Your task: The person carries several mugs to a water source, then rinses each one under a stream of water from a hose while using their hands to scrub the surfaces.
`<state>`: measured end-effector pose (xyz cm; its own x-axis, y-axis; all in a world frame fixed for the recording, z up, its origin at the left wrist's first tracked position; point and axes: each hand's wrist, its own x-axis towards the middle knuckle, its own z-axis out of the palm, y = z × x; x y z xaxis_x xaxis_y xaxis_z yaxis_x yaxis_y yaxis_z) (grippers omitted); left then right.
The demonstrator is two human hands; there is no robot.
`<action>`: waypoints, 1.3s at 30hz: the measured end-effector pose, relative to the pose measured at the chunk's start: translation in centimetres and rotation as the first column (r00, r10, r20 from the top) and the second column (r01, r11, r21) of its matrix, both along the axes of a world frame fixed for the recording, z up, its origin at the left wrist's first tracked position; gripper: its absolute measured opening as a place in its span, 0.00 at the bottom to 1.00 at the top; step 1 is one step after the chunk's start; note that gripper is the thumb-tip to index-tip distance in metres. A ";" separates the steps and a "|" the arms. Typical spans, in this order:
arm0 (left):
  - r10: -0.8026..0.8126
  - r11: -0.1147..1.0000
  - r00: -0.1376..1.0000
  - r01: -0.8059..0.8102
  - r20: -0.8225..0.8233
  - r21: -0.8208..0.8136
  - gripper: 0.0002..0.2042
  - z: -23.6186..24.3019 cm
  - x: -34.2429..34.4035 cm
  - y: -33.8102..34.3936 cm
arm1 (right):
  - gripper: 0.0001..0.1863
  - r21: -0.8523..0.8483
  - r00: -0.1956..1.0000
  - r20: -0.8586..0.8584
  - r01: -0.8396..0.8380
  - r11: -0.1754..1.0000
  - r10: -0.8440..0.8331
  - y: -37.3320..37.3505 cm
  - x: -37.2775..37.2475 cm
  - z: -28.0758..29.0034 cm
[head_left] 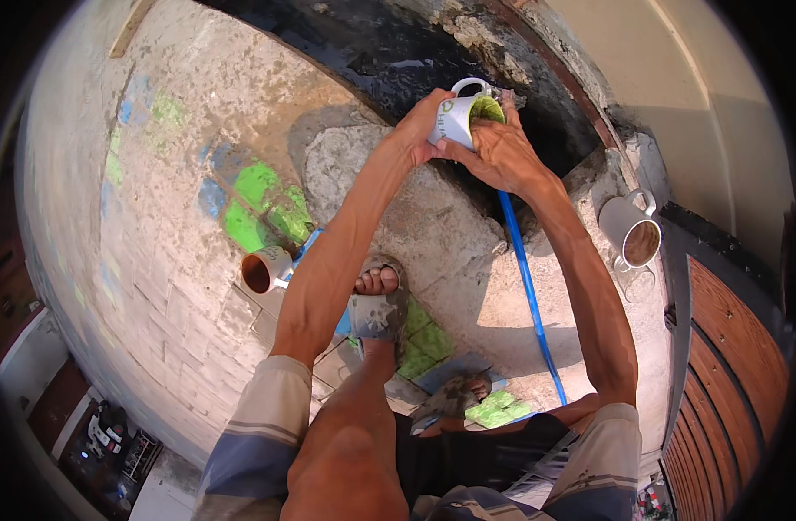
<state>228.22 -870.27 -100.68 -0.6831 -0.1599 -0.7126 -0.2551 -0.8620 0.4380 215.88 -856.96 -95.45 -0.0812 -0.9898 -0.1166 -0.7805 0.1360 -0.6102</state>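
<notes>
No packages, signs or screens are visible. One printed mark: a small green emblem (448, 107) on the outer wall of the white mug (457, 122).

- White ceramic mug with a green interior (464, 113): held up in front of the person, tilted on its side, mouth turned right and slightly toward the camera.
- Handle: white loop, at the top, free of either hand.
- Outer wall: white with a small green and dark mark facing left.
- Interior: coated green, wet-looking.
- Position: over the dark opening beyond the grey concrete edge, gripped on both sides.
</notes>
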 end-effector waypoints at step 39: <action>-0.131 0.980 0.991 0.132 0.015 -0.149 0.19 3.9 -0.2 -0.6 | 0.25 -0.390 0.988 -0.156 -0.044 0.920 -0.019 1.9 1.8 2.0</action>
<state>227.99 -870.84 -96.74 -0.7017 -0.1740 -0.6909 -0.3642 -0.7458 0.5578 217.71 -855.08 -93.44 -0.0546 -0.9547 0.2925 -0.8690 -0.0989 -0.4849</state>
